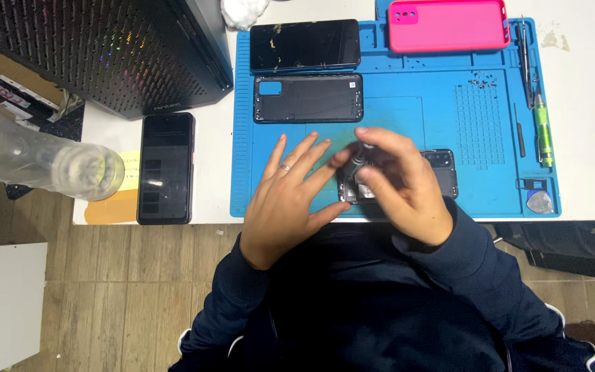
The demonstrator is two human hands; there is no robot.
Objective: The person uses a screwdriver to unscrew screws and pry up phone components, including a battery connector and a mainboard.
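White tabletop (pixel 587 138) is covered by blue mat (pixel 394 124). On mat's near edge, opened phone (pixel 442 172) is steadied under spread left hand (pixel 290 200); small screwdriver (pixel 357 160) is gripped by right hand (pixel 401 186).

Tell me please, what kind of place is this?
Probably a phone repair bench. A blue silicone work mat holds an opened dark phone, a detached black plastic back cover and a green-handled screwdriver, and both hands work on the opened phone.
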